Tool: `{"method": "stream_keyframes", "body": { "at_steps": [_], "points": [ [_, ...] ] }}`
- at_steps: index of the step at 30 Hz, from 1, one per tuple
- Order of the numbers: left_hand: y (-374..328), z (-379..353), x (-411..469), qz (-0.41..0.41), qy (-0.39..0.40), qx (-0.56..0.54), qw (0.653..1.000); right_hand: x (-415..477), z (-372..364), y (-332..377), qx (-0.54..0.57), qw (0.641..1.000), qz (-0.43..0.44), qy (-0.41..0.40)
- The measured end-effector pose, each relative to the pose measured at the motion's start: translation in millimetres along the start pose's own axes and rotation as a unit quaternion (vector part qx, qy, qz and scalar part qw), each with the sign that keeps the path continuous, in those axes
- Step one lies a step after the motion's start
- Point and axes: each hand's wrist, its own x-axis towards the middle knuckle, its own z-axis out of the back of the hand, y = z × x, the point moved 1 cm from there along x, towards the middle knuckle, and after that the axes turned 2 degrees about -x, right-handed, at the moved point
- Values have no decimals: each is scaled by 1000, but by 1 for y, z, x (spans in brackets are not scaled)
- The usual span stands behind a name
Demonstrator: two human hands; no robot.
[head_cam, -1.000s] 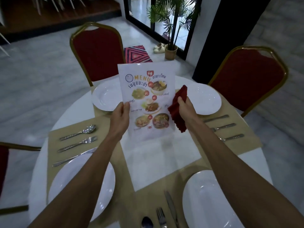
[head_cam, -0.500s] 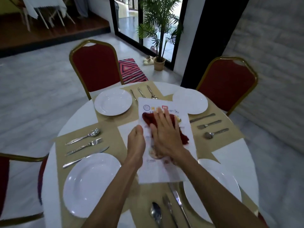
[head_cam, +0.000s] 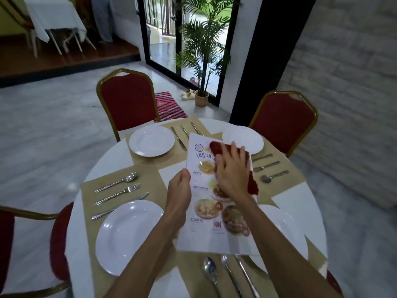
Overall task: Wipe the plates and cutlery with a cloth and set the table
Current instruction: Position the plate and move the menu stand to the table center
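A laminated picture menu point(head_cam: 206, 231) is over the middle of the round white table point(head_cam: 111, 155). My left hand point(head_cam: 179, 190) grips its left edge, thumb on top. My right hand point(head_cam: 233, 168) presses a dark red cloth point(head_cam: 254, 186) flat against the menu's upper half, fingers spread and straight. White plates lie on tan placemats: far left point(head_cam: 151, 140), far right point(head_cam: 249, 138), near left point(head_cam: 129, 235). The near right plate point(head_cam: 287, 229) is partly hidden by the menu and my right arm. A spoon, fork and knife lie beside each plate, such as the left fork point(head_cam: 120, 193).
Red chairs with gold frames stand at the far left point(head_cam: 126, 100), far right point(head_cam: 283, 119) and near left point(head_cam: 58, 239). A potted palm point(head_cam: 202, 100) and a striped mat point(head_cam: 169, 106) are by the glass door. A brick wall is on the right.
The menu, held upright a second ago, has come down over the table. My right hand flattened the cloth on it and has slid it toward the menu's top.
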Motion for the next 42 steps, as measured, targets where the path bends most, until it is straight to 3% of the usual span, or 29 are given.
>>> {"method": "stream_keyframes", "body": {
  "at_steps": [2,4,5,8,9,13,14,17,18,21,23,24,26,27,28,31,33,34,38,39,42],
  "points": [
    [1,-6,-8,-21,-13,30,999,-26,-3,33,-16,989,146,21],
    [1,-3,-15,-20,-15,23,999,-19,0,38,-15,978,206,41],
    [0,2,-16,-12,-8,18,1000,-6,6,31,-11,986,166,28],
    [-2,14,-17,-6,13,4,1000,15,20,-5,28,994,-100,-19],
    [-4,14,-19,-15,14,9,1000,6,20,3,29,993,-116,-24],
    [-14,18,-28,-32,-1,10,999,-38,9,42,9,989,148,6],
    [-15,23,-27,-22,7,-3,1000,-31,13,34,9,990,139,9],
    [-23,34,-25,10,55,-31,998,-18,29,5,28,994,-97,-44],
    [-24,33,-23,19,59,-32,998,-30,28,16,12,992,-109,-64],
    [-31,32,-11,30,28,-82,996,-96,10,72,-47,989,126,-66],
    [-37,36,-7,40,36,-120,991,-111,9,63,-47,982,174,-50],
    [-40,37,-8,41,40,-123,991,-103,12,48,-40,990,125,-51],
    [-44,37,-12,47,35,-113,992,-89,23,20,-16,994,-68,-87],
    [-46,34,-14,44,33,-115,992,-88,26,20,-14,987,-125,-99],
    [-46,29,-15,37,35,-113,992,-97,24,35,-15,987,-121,-108],
    [-46,22,-14,27,24,-95,995,-148,4,85,-31,990,107,-84],
    [-46,29,-11,33,26,-94,995,-162,4,67,-20,984,160,-75],
    [-46,32,-9,33,21,-95,995,-156,7,45,-25,986,137,-92],
    [-40,24,-10,32,18,-88,995,-130,21,-9,28,979,-157,-124],
    [-38,17,-11,26,18,-85,996,-132,15,4,24,980,-152,-125],
    [-35,2,-10,-1,25,-53,998,-157,-7,40,6,997,50,-66]
  ]
}}
